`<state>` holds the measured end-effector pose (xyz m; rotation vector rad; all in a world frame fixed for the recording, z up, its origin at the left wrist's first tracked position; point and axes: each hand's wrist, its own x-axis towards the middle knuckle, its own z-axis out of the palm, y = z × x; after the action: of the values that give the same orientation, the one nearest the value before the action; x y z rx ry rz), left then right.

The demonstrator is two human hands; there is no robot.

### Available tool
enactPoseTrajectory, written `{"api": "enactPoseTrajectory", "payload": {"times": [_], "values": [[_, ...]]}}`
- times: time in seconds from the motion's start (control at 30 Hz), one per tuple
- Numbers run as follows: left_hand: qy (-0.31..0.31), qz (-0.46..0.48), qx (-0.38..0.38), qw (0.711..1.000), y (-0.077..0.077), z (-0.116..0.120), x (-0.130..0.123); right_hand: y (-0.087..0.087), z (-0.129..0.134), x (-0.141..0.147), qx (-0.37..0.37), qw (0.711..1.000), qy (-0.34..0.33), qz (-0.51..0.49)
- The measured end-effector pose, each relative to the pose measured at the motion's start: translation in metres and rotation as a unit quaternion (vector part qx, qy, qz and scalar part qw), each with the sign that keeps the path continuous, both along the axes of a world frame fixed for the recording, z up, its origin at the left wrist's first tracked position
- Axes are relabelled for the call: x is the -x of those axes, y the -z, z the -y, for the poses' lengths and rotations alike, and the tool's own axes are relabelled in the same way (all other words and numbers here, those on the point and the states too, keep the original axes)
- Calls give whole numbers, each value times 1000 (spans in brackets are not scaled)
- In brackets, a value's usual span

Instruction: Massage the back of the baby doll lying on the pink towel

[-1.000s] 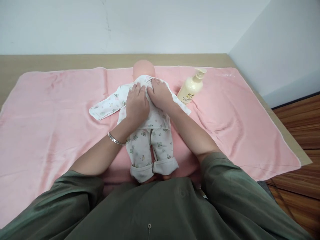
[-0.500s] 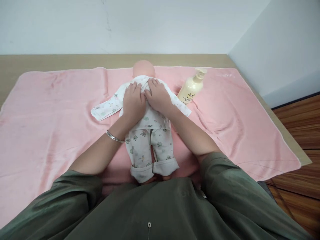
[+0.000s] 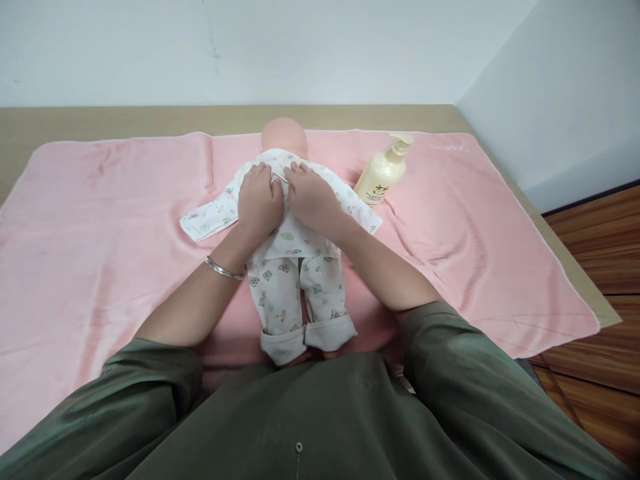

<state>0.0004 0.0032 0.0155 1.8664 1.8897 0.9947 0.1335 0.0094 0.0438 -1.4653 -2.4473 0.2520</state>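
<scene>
A baby doll point(image 3: 284, 135) lies lengthwise before me, its bald head away from me and no face showing. It wears a white printed shirt point(image 3: 295, 247) with the sleeves spread to both sides, and matching pants point(image 3: 324, 293) with turned-up cuffs. On the left upper part of the shirt rests my left hand point(image 3: 261, 200), its fingers bent into the cloth. Beside it my right hand point(image 3: 313, 200) has its fingers curled on the cloth too. A small fold of fabric shows between the hands; their fingertips are partly hidden.
A pale yellow pump bottle point(image 3: 383, 175) stands tilted-looking just right of the doll's right-hand sleeve. Under everything spreads a pink blanket point(image 3: 125, 220) on a wooden table point(image 3: 150, 120). A wall rises behind, and wood-grained panels point(image 3: 600, 240) are at the right.
Both hands have gone from lying flatter on the shirt to bent fingers gathering cloth, and have drawn slightly apart. The doll and bottle stay in place; the view has shifted slightly.
</scene>
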Motion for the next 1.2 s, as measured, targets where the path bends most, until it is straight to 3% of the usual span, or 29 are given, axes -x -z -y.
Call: {"api": "enactPoseTrajectory", "payload": {"times": [0.1, 0.2, 0.43, 0.53, 0.8, 1.2], "values": [[17, -44, -25, 999, -3, 12, -11, 4, -26, -9, 18, 999, 32, -23], [26, -41, -39, 998, -3, 15, -14, 8, -33, -12, 5, 999, 47, -5], [13, 58, 20, 998, 8, -12, 12, -1, 24, 9, -30, 998, 34, 41], [2, 87, 7, 996, 15, -17, 17, -3, 34, 14, -32, 999, 19, 36], [2, 82, -16, 997, 21, -16, 12, 7, -16, -1, 37, 998, 29, -33], [-5, 77, -30, 997, 22, -15, 10, 18, -18, -3, -10, 999, 22, -42]]}}
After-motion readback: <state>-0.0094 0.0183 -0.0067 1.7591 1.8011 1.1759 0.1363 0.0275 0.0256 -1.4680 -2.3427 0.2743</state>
